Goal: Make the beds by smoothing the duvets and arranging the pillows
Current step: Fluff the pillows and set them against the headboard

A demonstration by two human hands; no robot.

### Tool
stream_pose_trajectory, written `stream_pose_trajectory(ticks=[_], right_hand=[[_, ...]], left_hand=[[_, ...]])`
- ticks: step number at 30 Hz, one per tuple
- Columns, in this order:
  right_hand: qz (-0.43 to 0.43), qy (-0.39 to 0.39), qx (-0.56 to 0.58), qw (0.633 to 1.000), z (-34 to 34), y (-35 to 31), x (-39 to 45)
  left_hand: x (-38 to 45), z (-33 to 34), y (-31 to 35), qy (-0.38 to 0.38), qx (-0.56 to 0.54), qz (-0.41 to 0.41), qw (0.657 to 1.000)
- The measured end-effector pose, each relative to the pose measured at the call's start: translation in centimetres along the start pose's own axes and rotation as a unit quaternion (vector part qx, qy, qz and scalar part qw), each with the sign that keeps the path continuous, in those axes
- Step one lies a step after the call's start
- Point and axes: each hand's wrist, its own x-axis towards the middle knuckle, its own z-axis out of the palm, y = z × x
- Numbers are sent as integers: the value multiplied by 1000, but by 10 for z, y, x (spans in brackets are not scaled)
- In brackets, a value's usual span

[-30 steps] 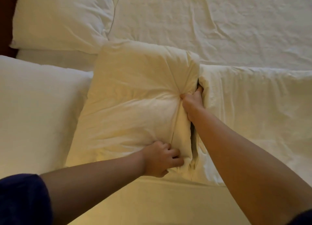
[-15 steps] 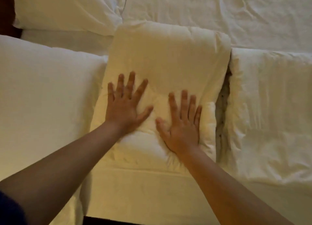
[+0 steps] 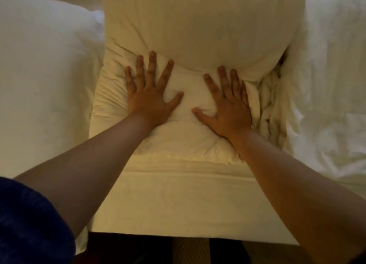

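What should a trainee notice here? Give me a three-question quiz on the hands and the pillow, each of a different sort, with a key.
1. True or false: the left hand lies flat and open on the pillow.
2. Multiple choice: the bunched, wrinkled bedding lies A) beyond the left hand's side of the pillow, B) beside the right hand, C) under both forearms.
3. Fill in: the near part of the pillow is pressed down while its far part is ____.

Key: 1 true; 2 B; 3 puffed up.
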Motion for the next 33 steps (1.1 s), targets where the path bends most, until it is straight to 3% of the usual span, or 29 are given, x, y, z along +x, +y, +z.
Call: stream_pose_trajectory(ticks=[5,9,17,21,24,26,28,30,33], right_hand=[[111,9,35,993,-31,-42,-13],[47,34,15,998,-4,-75,-57],[-51,63,-24,996,31,-14,-26],[31,25,-46,998,11,-1,-37],[72,31,3,997,-27,-3,-28],[54,126,56,989,-58,-1,-1],[48,210,53,975,-85,0,39],[53,252,21,966,-101,-3,87],[64,185,-26,980,-99,-7,147]], left_hand=[[-29,-38,11,-12,-16,43,999],[-71,-27,6,11,27,91,995],[-49,29,32,4,70,29,997],[-54,13,26,-20,48,40,998],[-29,-33,17,32,-96,-27,994],[3,-70,16,140,-185,-12,973],[43,-96,27,200,-168,34,965],[83,-108,49,172,-119,77,975],[130,-93,67,110,-51,94,988]])
